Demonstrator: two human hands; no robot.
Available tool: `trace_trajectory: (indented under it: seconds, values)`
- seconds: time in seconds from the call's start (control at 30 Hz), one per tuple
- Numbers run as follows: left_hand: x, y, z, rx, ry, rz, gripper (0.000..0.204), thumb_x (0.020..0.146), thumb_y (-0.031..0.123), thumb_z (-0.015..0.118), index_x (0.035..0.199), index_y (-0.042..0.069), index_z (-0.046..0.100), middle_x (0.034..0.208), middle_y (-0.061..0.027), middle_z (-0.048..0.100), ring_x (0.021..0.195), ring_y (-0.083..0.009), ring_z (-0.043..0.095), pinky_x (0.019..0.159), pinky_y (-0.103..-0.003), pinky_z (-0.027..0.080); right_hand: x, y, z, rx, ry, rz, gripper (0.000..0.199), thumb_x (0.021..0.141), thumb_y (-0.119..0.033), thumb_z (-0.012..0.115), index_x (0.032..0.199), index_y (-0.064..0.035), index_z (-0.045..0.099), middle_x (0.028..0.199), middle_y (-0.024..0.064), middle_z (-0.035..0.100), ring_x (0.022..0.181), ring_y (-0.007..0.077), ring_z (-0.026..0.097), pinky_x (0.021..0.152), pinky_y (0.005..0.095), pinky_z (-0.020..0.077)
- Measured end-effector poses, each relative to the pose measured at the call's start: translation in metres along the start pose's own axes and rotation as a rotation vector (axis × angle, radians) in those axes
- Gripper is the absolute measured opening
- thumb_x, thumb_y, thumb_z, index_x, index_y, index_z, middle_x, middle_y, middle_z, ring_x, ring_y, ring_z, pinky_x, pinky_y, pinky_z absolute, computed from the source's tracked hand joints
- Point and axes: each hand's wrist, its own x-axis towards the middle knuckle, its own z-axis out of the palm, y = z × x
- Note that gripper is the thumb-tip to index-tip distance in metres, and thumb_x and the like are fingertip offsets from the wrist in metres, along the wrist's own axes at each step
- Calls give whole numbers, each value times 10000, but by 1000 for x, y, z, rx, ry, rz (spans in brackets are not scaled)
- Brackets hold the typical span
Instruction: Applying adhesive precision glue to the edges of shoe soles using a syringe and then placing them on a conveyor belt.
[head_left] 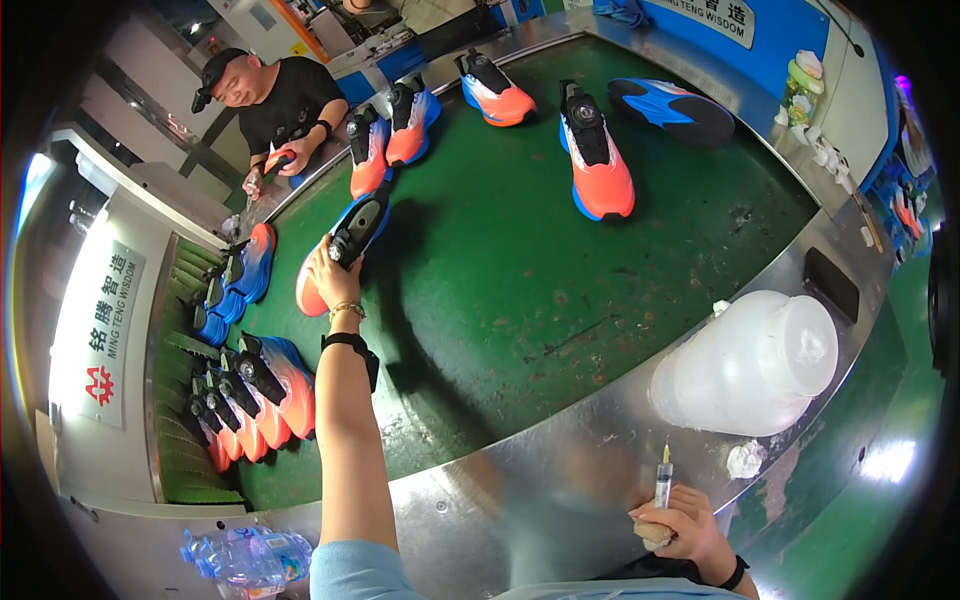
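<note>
My left hand (333, 278) reaches out over the green belt and grips an orange and blue sneaker (311, 290) by its black collar. Low on the right, my right hand (687, 527) is closed round a syringe (664, 486) with its needle pointing up. Something pale and tan, perhaps a cloth or sponge, shows between those same fingers. Past my left hand, two sneakers stand close together, one of them a sneaker with a black tongue (410, 128). Farther right an upright sneaker (598, 165) faces me, and another sneaker (680, 112) lies on its side, sole showing.
Several sneakers (290, 390) line the belt's left end. A white plastic jug (745, 365) lies on the metal rim near a dark phone (831, 284) and crumpled white tissue (746, 460). Plastic bottles (250, 558) sit lower left. Across the belt, a co-worker (290, 105) handles a shoe.
</note>
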Motion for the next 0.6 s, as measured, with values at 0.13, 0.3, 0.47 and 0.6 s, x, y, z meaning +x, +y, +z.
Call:
trace_trajectory:
  seconds: [0.13,0.3,0.47,0.6]
  values:
    - [-1,-4,0,51,34,-43,690,587,234,740,1190,99,433,1144,-76,503,1104,-262,430,950,-454,292,0,0,1,-22,-46,9,316,560,-31,677,856,-82,579,777,53,626,657,220,603,640,324,488]
    - [39,-55,3,55,86,-492,574,578,306,754,1029,47,510,1017,-138,573,921,-344,550,794,-430,433,11,-8,3,-26,-119,13,333,583,-21,684,858,-98,512,745,46,642,634,217,614,571,317,476]
    - [39,-136,2,138,-224,-450,869,592,395,744,1237,-5,320,1140,-221,503,1004,-367,519,872,-390,417,17,-19,-1,29,4,-1,160,741,-20,567,890,-41,514,772,106,627,621,252,601,577,352,487]
    - [10,-123,-25,-13,-502,-490,992,684,457,652,1349,16,63,1343,-255,240,1233,-355,287,982,-377,311,20,-13,1,11,-30,0,174,708,-7,585,854,-44,499,777,118,622,643,266,606,583,369,489]
